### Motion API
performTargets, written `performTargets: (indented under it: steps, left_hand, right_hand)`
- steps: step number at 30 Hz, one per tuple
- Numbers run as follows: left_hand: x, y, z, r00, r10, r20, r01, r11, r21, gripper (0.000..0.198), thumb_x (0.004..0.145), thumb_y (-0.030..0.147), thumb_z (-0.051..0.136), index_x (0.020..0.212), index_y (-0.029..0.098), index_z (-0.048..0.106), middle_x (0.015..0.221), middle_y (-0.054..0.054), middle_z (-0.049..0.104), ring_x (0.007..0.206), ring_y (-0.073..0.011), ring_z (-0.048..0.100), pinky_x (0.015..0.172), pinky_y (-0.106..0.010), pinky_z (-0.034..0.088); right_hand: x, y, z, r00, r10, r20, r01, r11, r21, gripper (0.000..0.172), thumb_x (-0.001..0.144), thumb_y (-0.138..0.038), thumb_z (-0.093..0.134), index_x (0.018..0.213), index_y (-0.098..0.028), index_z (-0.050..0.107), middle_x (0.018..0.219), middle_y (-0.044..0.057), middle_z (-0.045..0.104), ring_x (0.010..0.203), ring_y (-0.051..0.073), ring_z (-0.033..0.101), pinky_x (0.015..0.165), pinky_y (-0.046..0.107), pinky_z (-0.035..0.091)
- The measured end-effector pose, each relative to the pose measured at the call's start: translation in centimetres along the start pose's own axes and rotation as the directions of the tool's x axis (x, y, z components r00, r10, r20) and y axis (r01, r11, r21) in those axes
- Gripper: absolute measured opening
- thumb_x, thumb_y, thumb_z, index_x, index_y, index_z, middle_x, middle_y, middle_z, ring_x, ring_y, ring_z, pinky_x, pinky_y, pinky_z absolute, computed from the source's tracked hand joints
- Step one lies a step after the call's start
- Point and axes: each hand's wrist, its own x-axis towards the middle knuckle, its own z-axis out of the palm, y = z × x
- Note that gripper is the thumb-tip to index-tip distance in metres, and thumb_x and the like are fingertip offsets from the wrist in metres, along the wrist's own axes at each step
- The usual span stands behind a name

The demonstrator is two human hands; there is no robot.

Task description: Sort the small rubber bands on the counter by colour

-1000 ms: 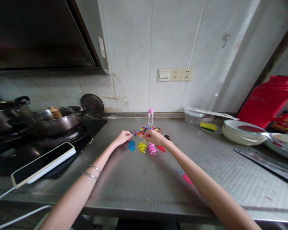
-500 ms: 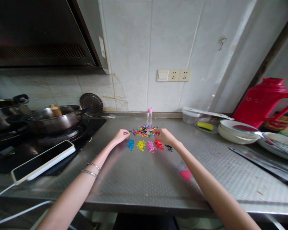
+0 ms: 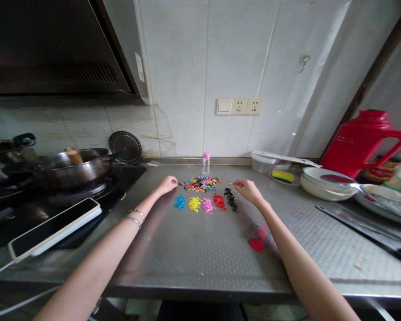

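My left hand (image 3: 168,184) is closed in a pinch on a small black piece (image 3: 180,184) at the left edge of a mixed heap of small coloured pieces (image 3: 200,183). Right of the heap, my right hand (image 3: 249,191) has its thumb and fingers pinched together; something tiny and pale may be at the tips. In front of the heap lie sorted piles: blue (image 3: 179,203), yellow (image 3: 194,204), pink (image 3: 208,205), red (image 3: 219,202) and, nearest my right hand, black (image 3: 231,199). The pieces' exact kind is too small to tell.
Behind the heap stands a clear bottle (image 3: 206,166) with a pink cap. A stove with a pan (image 3: 73,168) and a phone (image 3: 55,227) is at left. Bowls (image 3: 324,187), a knife (image 3: 361,229) and a red thermos (image 3: 357,145) are at right. A red heart shape (image 3: 258,240) shows on the counter.
My right hand has moved right, off the red and black piles, so the black pile now shows in full. My left hand stays by the heap's left edge. The view has shifted slightly.
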Motion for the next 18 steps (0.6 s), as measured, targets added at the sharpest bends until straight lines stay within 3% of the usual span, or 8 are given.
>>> performTargets:
  steps: [8, 14, 18]
  left_hand:
    - [1.8, -0.4, 0.4, 0.994, 0.011, 0.11, -0.003, 0.997, -0.073, 0.012, 0.056, 0.022, 0.057, 0.06, 0.015, 0.065, 0.058, -0.002, 0.062, 0.058, -0.0129, 0.054, 0.056, -0.021, 0.038]
    - [1.9, -0.6, 0.4, 0.996, 0.018, 0.093, -0.014, 0.999, -0.044, 0.013, 0.057, 0.021, 0.055, 0.059, 0.014, 0.066, 0.059, -0.004, 0.063, 0.058, -0.013, 0.055, 0.056, -0.021, 0.039]
    - [2.3, -0.2, 0.4, 1.0, -0.001, 0.023, 0.003, 0.997, -0.072, 0.013, 0.059, 0.018, 0.055, 0.063, 0.013, 0.066, 0.063, -0.005, 0.065, 0.061, -0.0137, 0.056, 0.059, -0.022, 0.04]
  right_hand:
    - [-0.2, 0.1, -0.2, 1.0, 0.014, -0.001, -0.014, 1.0, -0.003, 0.026, 0.072, -0.024, 0.048, 0.089, -0.021, 0.068, 0.083, 0.004, 0.068, 0.077, 0.015, 0.06, 0.07, 0.022, 0.042]
    - [-0.5, -0.1, -0.4, 1.0, 0.023, -0.008, -0.023, 1.0, -0.012, 0.026, 0.072, -0.025, 0.048, 0.088, -0.021, 0.068, 0.082, 0.004, 0.068, 0.076, 0.015, 0.06, 0.068, 0.022, 0.042]
    - [-0.7, -0.1, -0.4, 0.999, 0.035, -0.006, -0.036, 0.999, -0.024, 0.027, 0.071, -0.024, 0.048, 0.088, -0.021, 0.068, 0.083, 0.004, 0.068, 0.077, 0.015, 0.06, 0.067, 0.022, 0.041]
